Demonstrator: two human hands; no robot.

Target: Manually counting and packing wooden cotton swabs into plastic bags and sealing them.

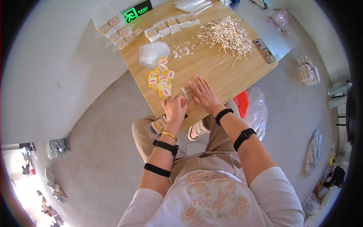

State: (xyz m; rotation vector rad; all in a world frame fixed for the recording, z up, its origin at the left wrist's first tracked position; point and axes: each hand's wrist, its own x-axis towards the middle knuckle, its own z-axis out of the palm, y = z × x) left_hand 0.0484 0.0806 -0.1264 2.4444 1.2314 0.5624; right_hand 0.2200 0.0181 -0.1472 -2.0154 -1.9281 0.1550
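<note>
A short row of cotton swabs [187, 92] lies side by side near the close corner of the wooden table. My right hand [205, 97] rests flat over its right part, fingers stretched out. At the row's near left end is my left hand [175, 108], its fingers curled and pressed together; what they pinch, if anything, is hidden. Just beyond that hand lies a pile of yellow and white labels [163, 81]. A clear bag of swabs with a yellow label [159, 124] sits below my left wrist, partly covered by it.
A large heap of loose swabs [228, 36] covers the table's far right, beside a phone [264, 51]. Clear plastic bags [154, 53] lie at the left edge. Bundled swab packs [172, 25] line the far side. A red bag [242, 103] hangs below the right edge.
</note>
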